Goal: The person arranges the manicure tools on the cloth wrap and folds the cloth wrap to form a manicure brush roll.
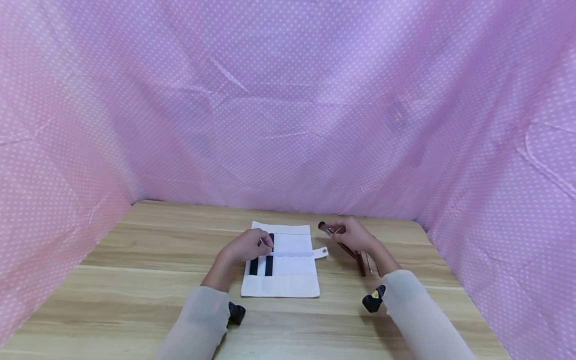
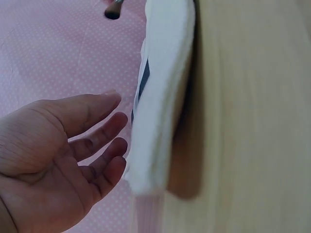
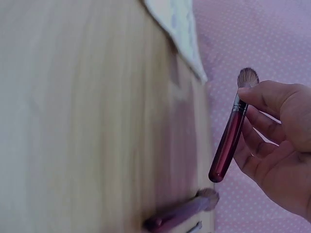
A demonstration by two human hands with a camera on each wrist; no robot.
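In the head view a white fabric roll-up case (image 1: 288, 286) lies unfolded on the table, with a snap tab on its right side. Two black strips (image 1: 269, 266) show at its left part; what they are I cannot tell. My left hand (image 1: 249, 245) hovers at the case's left half, fingers loosely bent, holding nothing. Right of the case, my right hand (image 1: 355, 235) pinches a makeup brush (image 3: 228, 141) near its ferrule. That brush has a dark red handle and brown bristles, and its bristle end points up in the right wrist view.
Another dark red makeup brush (image 3: 180, 213) lies on the wooden table (image 1: 112, 295) below my right hand, beside a thin metallic item (image 3: 196, 226) cut off by the frame. A pink dotted cloth (image 1: 288, 115) encloses the table's back and sides.
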